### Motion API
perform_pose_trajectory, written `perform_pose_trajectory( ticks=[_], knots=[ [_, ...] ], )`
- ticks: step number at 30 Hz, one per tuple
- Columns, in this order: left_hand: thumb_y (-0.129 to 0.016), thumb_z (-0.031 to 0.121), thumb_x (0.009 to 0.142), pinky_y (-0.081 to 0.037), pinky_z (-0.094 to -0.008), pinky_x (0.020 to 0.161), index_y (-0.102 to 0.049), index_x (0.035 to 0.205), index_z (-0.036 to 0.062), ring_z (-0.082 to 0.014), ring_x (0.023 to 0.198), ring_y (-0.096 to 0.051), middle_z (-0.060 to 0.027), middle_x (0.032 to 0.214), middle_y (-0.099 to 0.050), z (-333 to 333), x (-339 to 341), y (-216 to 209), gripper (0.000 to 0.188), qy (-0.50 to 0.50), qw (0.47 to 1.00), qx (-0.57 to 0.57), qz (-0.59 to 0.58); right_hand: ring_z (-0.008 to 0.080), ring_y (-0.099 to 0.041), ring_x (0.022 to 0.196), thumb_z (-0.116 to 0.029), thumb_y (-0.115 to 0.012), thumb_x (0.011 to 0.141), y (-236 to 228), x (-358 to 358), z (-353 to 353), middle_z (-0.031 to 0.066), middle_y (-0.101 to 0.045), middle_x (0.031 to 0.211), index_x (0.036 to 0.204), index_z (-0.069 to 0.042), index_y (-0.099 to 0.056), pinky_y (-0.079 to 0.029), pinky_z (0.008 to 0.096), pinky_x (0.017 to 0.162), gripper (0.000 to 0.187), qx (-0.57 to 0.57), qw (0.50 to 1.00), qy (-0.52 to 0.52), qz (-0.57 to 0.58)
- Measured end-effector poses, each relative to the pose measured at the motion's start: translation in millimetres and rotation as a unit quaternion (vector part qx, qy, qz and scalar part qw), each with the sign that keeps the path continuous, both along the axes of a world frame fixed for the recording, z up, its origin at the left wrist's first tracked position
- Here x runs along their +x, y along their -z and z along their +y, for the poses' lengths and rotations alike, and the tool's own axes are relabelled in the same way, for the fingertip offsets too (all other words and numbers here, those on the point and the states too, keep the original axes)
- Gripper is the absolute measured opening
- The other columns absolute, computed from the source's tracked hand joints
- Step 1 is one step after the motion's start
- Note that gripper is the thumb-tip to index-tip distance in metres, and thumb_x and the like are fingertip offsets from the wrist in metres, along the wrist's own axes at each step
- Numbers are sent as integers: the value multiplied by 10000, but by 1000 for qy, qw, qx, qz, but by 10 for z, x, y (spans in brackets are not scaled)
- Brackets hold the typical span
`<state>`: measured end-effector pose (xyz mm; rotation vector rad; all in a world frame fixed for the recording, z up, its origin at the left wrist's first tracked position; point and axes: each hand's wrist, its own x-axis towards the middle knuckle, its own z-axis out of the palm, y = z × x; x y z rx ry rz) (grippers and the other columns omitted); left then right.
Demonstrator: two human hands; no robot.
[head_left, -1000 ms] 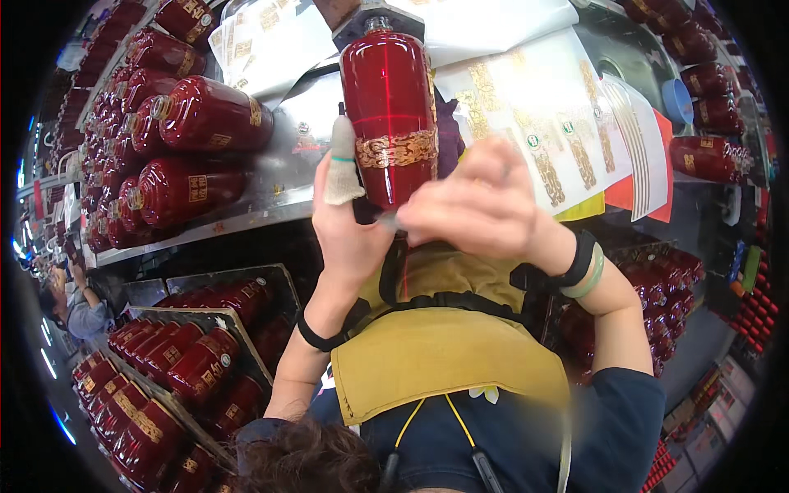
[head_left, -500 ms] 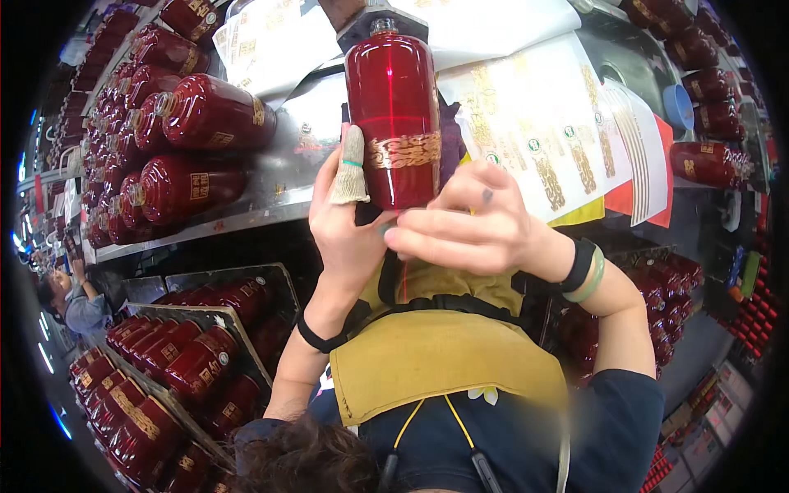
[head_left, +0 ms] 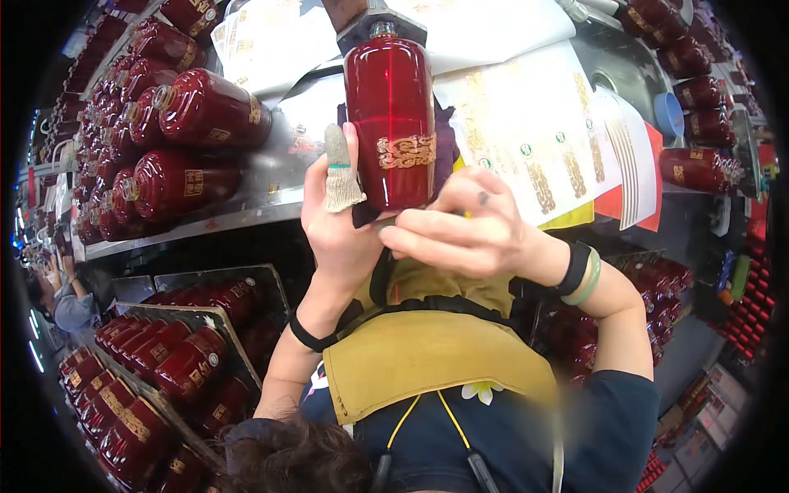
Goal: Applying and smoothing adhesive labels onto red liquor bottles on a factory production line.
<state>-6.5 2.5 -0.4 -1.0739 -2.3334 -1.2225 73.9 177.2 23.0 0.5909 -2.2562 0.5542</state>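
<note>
A red glass bottle [head_left: 388, 99] lies with its neck away from me, against a dark metal holder [head_left: 362, 37]. A gold ornamental decal [head_left: 407, 153] sits on its lower side, and a thin red light line runs along the glass. My left hand [head_left: 335, 238] is beside the bottle's base, its fingers stretched up along the left side; one wears a knitted finger cover [head_left: 339, 172]. Its thumb reaches under the base. My right hand [head_left: 468, 226] is closed just below the base, fingertips by the left thumb. What it pinches, if anything, is hidden.
White decal sheets [head_left: 526, 123] with gold patterns lie on the metal bench right of the bottle. Many red bottles [head_left: 209, 111] crowd the bench's left side. Trays of bottles [head_left: 177, 353] stand low at left. A blue cup [head_left: 668, 115] is at far right.
The bottle has turned a little: the gold decal's left end now shows on the glass. My left fingers have moved slightly away from its side. The right hand keeps its pinch.
</note>
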Motion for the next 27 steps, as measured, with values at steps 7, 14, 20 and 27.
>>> perform_pose_trajectory(
  ticks=[7,14,20,27],
  knots=[
    [-977,85,585,-477,-406,1044,-553,1409,-62,-301,1175,-628,-146,1376,-642,5,43,-80,939,11,996,24,-90,191,-591,794,-214,-783,766,-174,-541,388,-13,-666,893,941,-152,-704,-458,353,735,202,52,982,171,68],
    [-967,167,629,-511,-406,941,-566,1399,-14,-321,1092,-637,-161,1386,-626,-34,0,5,888,16,999,20,-45,184,-658,833,-172,-795,779,-103,-409,159,-20,-700,882,965,-139,-713,-465,356,775,206,-69,993,85,-39],
    [-988,206,610,-528,-395,911,-570,1387,-27,-312,1053,-649,-153,1334,-653,-28,-85,53,913,17,999,25,-37,158,-629,808,-179,-771,746,-17,-296,138,-37,-714,912,946,-166,-725,-441,324,767,206,-39,999,18,-13],
    [-995,205,594,-531,-389,903,-564,1396,-38,-292,1052,-662,-163,1280,-666,-36,-67,75,943,29,993,62,-100,233,-617,818,-61,-783,790,29,-510,444,5,-736,955,1021,-135,-765,-466,353,751,244,-24,987,154,43]
  ],
)
